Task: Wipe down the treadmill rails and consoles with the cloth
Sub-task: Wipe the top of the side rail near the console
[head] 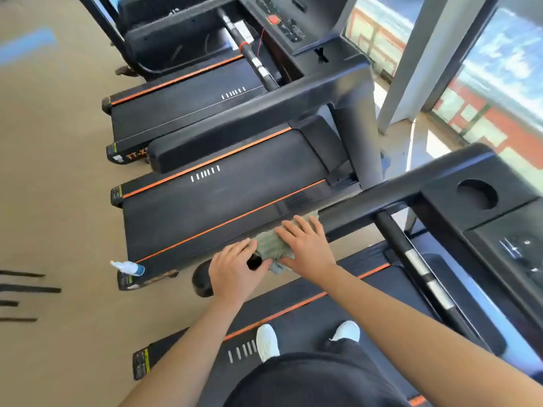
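the green cloth (270,245) lies draped over the near handrail (382,198) of the treadmill you stand on, close to the rail's rounded free end. your right hand (305,248) rests flat on top of it, fingers straight and spread, pressing the cloth onto the rail. your left hand (232,271) sits just beside it toward the rail's end, fingers curled over the far side of the handrail and gripping it, with the thumb touching the cloth's edge. a corner of the cloth hangs down below the rail between your two hands.

the handrail runs up to the right into the black console (511,248), which has a round cup holder (477,195) at its near corner. a dark grip bar (411,254) with silver bands slants down from under the console. your white shoes (267,342) stand on the belt (308,318), near its orange-striped edge.

past the rail, the neighbouring treadmill (220,207) lies parallel, black with orange stripes along both sides. a spray bottle (129,268) with a blue base lies on its side at that treadmill's rear corner, well apart from your hands. a third treadmill (188,104) stands beyond it. the floor (58,171) is tan, and a window (499,69) fills the upper right behind the consoles.
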{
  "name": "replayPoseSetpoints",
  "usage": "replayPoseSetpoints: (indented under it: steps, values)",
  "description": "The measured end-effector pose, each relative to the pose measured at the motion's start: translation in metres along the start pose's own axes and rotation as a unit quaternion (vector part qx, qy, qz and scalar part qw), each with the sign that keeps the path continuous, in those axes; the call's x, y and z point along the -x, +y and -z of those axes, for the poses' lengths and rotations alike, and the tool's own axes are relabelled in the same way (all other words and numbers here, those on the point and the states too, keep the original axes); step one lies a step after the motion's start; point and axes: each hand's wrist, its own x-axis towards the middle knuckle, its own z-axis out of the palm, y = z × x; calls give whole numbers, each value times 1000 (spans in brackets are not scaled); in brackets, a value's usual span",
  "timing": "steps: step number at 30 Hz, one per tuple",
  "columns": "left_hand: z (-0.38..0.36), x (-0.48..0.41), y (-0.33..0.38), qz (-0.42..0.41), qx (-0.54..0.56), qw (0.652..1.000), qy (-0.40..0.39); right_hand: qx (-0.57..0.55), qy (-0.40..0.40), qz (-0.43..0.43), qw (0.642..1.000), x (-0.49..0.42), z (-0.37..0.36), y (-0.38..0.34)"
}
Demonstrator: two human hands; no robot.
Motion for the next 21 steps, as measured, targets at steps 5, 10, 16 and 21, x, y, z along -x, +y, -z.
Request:
replayPoseSetpoints:
  steps: [5, 10, 16, 21]
  values:
    - [9, 26, -57, 1, 26, 999, 17, 6, 10, 18, 1000, 0, -16, -53]
    - [19, 50, -107, -2, 59, 998, 28, 13, 0, 41, 999, 1, -27, -92]
    - [18, 81, -146, 103, 175, 979, 14, -5, 17, 78, 997, -4, -37, -133]
    - [2, 93, -172, 207, 306, 927, -70, -5, 18, 119, 993, -14, -47, -157]
